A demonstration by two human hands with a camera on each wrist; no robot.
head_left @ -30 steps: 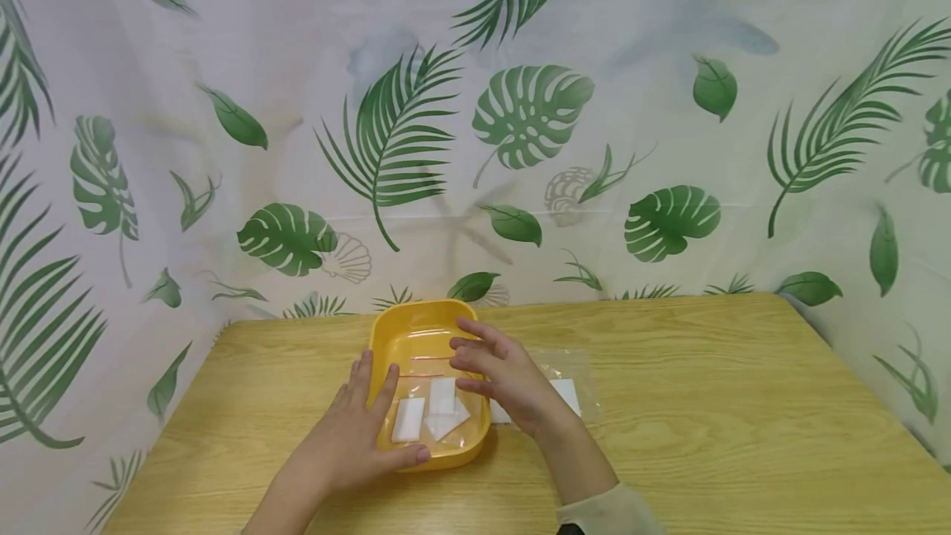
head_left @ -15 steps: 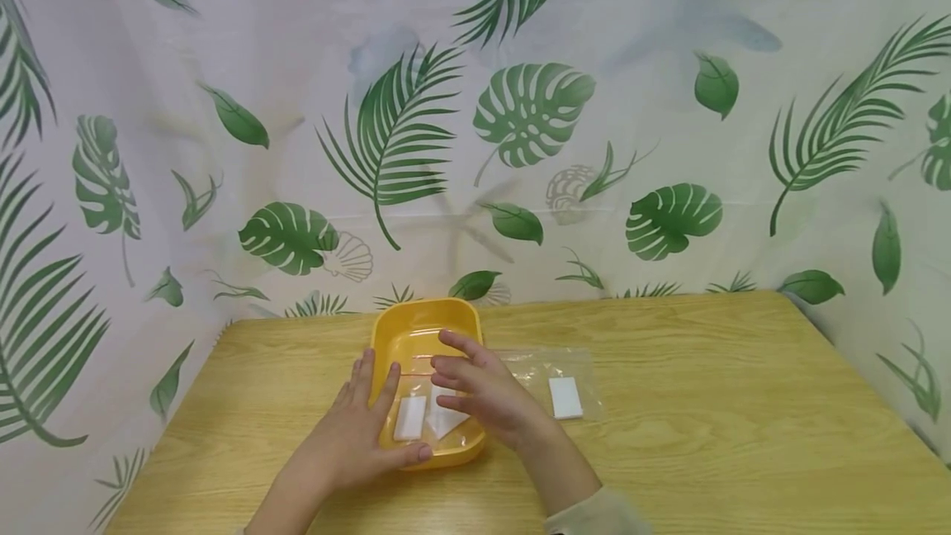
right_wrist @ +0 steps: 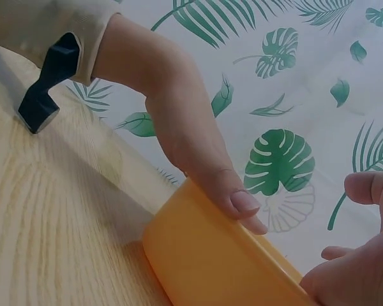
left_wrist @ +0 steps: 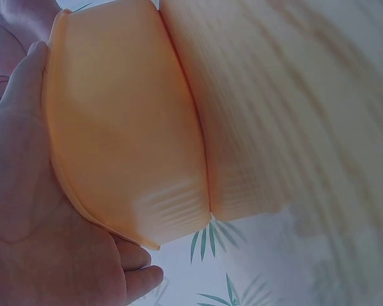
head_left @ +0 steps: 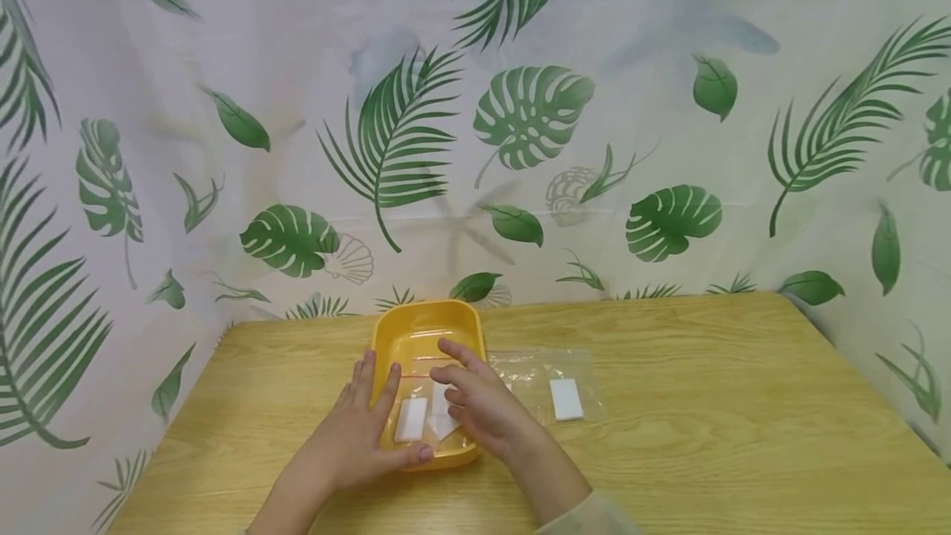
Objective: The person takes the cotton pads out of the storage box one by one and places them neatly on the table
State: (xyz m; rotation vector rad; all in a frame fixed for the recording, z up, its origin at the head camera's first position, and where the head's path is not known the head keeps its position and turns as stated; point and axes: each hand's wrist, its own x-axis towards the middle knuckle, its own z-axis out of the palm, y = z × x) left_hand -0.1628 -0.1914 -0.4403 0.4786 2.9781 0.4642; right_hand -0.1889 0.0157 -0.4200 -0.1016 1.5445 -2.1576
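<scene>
A yellow plastic basin (head_left: pixel 427 316) stands on the table. Inside it lies a clear zip bag with red lines (head_left: pixel 423 366), near white rectangular pieces (head_left: pixel 411 419); whether they are in the bag is unclear. My left hand (head_left: pixel 345 440) spreads along the basin's left side, its thumb (right_wrist: pixel 239 201) resting on the front rim, while the left wrist view shows the palm against the rim (left_wrist: pixel 60 150). Over the basin's right side hovers my right hand (head_left: pixel 490 411), index finger extended and other fingers bent, no held thing visible. It hides part of the white pieces.
To the basin's right, another clear bag (head_left: pixel 527 366) lies flat on the wooden table (head_left: pixel 728 411), with a white rectangle (head_left: pixel 566 400) at its right part. A leaf-patterned cloth (head_left: pixel 565 271) stands behind the table's far edge.
My right hand has shifted left over the basin, and its lower fingers have bent more. The white rectangle on the right has come into fuller view. My left hand stays on the basin.
</scene>
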